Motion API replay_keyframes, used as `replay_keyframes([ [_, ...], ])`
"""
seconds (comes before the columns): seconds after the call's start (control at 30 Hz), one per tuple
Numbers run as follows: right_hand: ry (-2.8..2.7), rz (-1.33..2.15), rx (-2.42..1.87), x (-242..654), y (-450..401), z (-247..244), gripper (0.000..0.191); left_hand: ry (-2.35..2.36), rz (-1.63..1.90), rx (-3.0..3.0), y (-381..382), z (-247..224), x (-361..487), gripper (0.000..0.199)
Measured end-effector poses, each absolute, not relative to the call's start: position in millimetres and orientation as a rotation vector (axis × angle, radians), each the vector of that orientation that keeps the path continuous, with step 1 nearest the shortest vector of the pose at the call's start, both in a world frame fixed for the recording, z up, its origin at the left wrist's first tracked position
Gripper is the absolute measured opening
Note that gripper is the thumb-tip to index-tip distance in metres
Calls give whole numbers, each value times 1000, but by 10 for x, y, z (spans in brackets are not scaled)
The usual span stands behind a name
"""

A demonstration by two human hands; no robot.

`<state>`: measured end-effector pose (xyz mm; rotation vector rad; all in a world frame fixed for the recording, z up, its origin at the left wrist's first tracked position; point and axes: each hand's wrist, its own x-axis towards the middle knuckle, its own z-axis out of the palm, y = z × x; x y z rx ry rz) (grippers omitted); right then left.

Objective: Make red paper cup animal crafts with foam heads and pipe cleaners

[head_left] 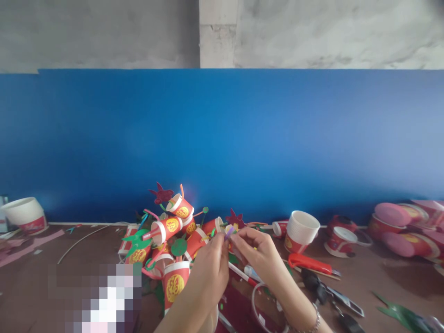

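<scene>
My left hand (211, 261) and my right hand (258, 252) meet above the middle of the table. Their fingertips are pinched together around a small purple strip (229, 232). A small yellow bit shows by my right fingers. Just left of my left hand lies a heap of red and white paper cups (175, 282) with yellow emblems, coloured straws and green and dark red cut-outs. Below the hands, a cup's pale rim is partly hidden by my left forearm.
A stack of white cups (301, 231), an orange-red cutter (310, 263), keys (345, 303) and a tape roll (340, 240) are on the right. Pink-topped cups (391, 215) lie far right. More cups (29, 215) stand far left. A blue panel (222, 138) rises behind the brown table (391, 282).
</scene>
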<state>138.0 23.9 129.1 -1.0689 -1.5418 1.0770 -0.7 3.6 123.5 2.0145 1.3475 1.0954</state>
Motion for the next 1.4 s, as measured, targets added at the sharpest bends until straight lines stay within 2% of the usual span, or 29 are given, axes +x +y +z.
replay_keyframes([
  [0.6, -1609, 849, -1299, 1439, 232, 1345, 35, 1385, 1045, 2015, -16, 1266, 14, 28],
  [0.97, -1589, 1097, -1106, 1404, 144, 1408, 34, 1461, 1115, 1950, 74, 1159, -6, 33],
  [1.2, -1655, 865, -1193, 1397, 154, 1382, 28, 1436, 1044, 1992, 52, 1165, -11, 31],
  [1.4, -1658, 778, -1280, 1400, 177, 1362, 30, 1381, 1058, 2033, 46, 1168, 7, 28],
])
